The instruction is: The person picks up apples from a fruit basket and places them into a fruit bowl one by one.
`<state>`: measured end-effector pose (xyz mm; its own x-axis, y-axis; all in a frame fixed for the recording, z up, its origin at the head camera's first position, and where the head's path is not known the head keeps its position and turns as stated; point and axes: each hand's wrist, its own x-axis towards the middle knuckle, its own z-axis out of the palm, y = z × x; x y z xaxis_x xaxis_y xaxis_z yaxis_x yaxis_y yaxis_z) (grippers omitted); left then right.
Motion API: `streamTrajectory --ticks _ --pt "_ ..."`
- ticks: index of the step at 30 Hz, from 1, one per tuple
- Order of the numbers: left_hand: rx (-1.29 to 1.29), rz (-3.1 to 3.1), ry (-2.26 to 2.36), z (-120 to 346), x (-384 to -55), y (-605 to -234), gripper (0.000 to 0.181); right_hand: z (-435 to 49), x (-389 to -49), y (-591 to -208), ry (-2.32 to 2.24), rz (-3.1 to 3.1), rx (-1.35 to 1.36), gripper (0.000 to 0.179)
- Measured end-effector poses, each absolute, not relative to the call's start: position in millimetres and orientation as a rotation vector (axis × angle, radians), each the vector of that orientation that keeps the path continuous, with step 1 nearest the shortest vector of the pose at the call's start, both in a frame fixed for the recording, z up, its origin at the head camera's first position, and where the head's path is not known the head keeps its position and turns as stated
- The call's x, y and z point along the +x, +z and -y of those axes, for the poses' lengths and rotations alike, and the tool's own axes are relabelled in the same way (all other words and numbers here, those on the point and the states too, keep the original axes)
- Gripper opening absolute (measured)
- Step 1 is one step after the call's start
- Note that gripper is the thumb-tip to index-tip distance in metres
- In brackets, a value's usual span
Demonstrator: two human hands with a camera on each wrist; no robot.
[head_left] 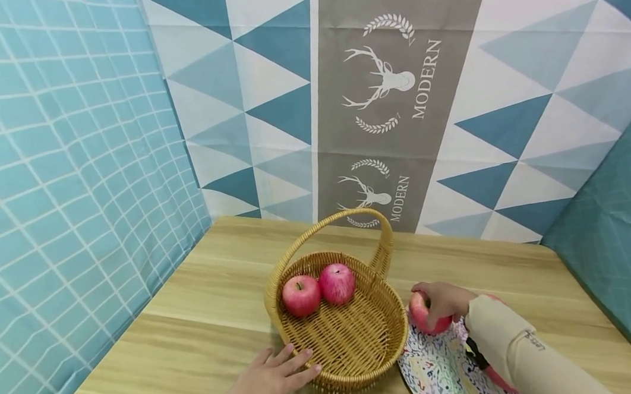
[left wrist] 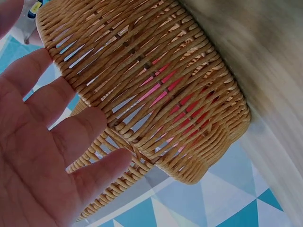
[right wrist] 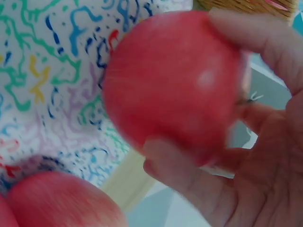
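My right hand (head_left: 445, 302) grips a red apple (right wrist: 173, 82) between thumb and fingers, over a plate with a colourful squiggle pattern (head_left: 430, 363), just right of the wicker basket (head_left: 355, 338). Two more apples lie in the back left of the basket, a red apple (head_left: 301, 296) and a pinker apple (head_left: 337, 284). At the basket's front left rim my left hand (head_left: 266, 381) rests with its fingers spread. In the left wrist view its fingertips (left wrist: 92, 124) touch the woven rim, and red shows through the weave.
Another apple (right wrist: 61, 201) sits on the patterned plate, mostly hidden by the right sleeve (head_left: 521, 341) in the head view. The basket's tall handle (head_left: 343, 213) arches over it. Wooden table (head_left: 204, 322) extends to both sides; patterned cloth walls (head_left: 268, 104) stand behind and left.
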<state>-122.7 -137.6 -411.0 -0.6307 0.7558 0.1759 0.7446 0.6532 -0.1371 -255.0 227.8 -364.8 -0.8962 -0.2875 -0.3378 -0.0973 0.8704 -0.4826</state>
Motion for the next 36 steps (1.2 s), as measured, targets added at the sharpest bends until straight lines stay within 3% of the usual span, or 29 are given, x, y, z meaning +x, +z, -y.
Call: streamTrajectory --ticks 7,15,22,28,31,36 --pt "-1.212 2.733 0.029 135.6 -121.6 -406.9 0.054 -224.6 -251.8 -347.2 -0.690 -2.631 -0.160 0.078" --pt "-1.219 2.801 0.053 136.5 -121.0 -406.2 0.072 -240.4 -232.3 -309.9 -0.673 -2.709 -0.350 0.077" --pt "-1.199 2.776 0.038 139.7 -121.9 -404.4 0.071 -245.0 -228.2 -288.4 -0.720 -2.691 -0.487 0.074" --pt "-1.216 2.724 0.032 138.1 -123.2 -405.8 0.066 -237.0 -232.4 -284.2 -0.619 -2.722 -0.508 0.062" --pt "-1.212 2.711 0.029 137.8 -122.6 -408.6 0.068 -231.7 -234.9 -290.3 -0.517 -2.826 -0.643 0.058" --pt "-1.235 2.688 0.065 138.9 -123.8 -409.8 0.064 -224.2 -235.0 -301.2 -0.404 -3.030 -0.781 0.063"
